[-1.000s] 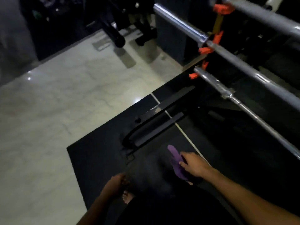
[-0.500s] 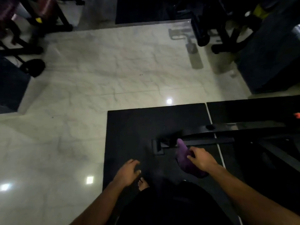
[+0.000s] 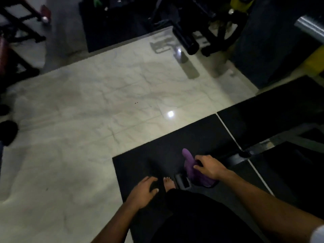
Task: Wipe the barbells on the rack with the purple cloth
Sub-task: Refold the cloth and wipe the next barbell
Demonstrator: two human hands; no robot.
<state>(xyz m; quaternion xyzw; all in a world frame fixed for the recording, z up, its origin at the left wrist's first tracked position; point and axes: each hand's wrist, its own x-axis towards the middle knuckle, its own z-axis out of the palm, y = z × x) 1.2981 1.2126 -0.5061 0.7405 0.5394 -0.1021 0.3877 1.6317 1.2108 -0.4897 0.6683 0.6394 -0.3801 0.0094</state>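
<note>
Seen from above in dim light, the left hand (image 3: 143, 189) hangs with loosely curled fingers, holding nothing, above a bare foot (image 3: 169, 184) on a black floor mat (image 3: 140, 165). The right hand (image 3: 208, 166) grips the purple cloth (image 3: 192, 168) over the mat, near its far edge. Beyond lies pale marble floor (image 3: 105, 111); a steel barbell end (image 3: 310, 28) shows at the far right corner.

Barbell (image 3: 310, 29) cut off at right edge

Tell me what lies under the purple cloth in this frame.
The purple cloth, held by the right hand, hangs over the black floor mat and the rack's base bar end. Whatever the cloth covers stays hidden.
</note>
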